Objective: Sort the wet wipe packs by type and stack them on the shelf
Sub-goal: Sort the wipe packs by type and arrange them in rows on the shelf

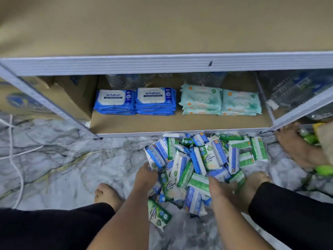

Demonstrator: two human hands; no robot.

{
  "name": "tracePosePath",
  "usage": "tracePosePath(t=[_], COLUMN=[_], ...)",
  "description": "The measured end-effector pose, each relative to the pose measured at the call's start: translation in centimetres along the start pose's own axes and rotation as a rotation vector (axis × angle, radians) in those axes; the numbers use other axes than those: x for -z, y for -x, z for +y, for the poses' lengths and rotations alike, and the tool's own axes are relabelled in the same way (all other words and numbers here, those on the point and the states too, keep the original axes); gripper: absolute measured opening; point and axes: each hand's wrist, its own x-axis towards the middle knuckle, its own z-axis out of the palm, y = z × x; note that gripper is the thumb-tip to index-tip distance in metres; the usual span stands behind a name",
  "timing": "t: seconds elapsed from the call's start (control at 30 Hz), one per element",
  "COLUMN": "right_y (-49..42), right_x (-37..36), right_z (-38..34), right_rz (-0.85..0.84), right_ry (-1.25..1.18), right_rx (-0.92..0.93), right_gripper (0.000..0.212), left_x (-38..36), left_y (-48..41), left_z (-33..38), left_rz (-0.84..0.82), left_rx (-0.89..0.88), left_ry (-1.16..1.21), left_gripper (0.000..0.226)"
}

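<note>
This looks like a storeroom, perhaps behind a small shop or in a home. A grey metal rack (pixel 162 64) with slotted uprights carries a plain board shelf (pixel 180 123). On it stand stacks of blue wipe packs (pixel 155 101) and pale green wipe packs (pixel 201 100), with bottled water (pixel 122 81) behind. A cardboard box (pixel 72 98) stands at the left. More small packs (pixel 207 159) lie heaped on the marble-patterned floor (pixel 72 168), beside a bare foot (pixel 106 193) and a trailing white cord (pixel 16 159).

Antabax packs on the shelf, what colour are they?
Blue plastic Antabax packs, white label panel on top; head view.

bare shelf board (pixel 180 123) before stacked packs (pixel 155 100), pile (pixel 201 156) crowding floor below
</note>
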Motion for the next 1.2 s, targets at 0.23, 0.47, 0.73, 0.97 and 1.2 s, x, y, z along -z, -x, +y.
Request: tracePosePath(t=[0.23,0.47,0.73,0.97,1.2], right_y=[4.5,4.1,0.4,-2.5,-4.0], right_x=[3.1,2.3,0.1,-3.0,-4.6], right_z=[-1.0,-2.3,-4.1,-4.7,-3.8], right_rz=[-0.104,-0.275,-0.360,-0.303,-0.152], right_ry=[0.448,0.379,0.386,0.466,0.565], right_rx=[0.440,0.535,0.532,0.573,0.551], right_gripper=[0.060,0.056,0.057,0.036,0.023], left_x=[1.2,2.0,1.3,-0.2,-1.2], left_y=[5.5,5.6,1.8,-2.5,-4.8], left_z=[0.4,1.3,2.5,2.4,2.5], left_rz=[-0.014,0.029,0.002,0.029,0.164], left_rx=[-0.031,-0.076,0.089,0.168,0.172], left_ry=[0.016,0.105,0.416,0.404,0.228], left_gripper=[0.048,0.048,0.055,0.064,0.054])
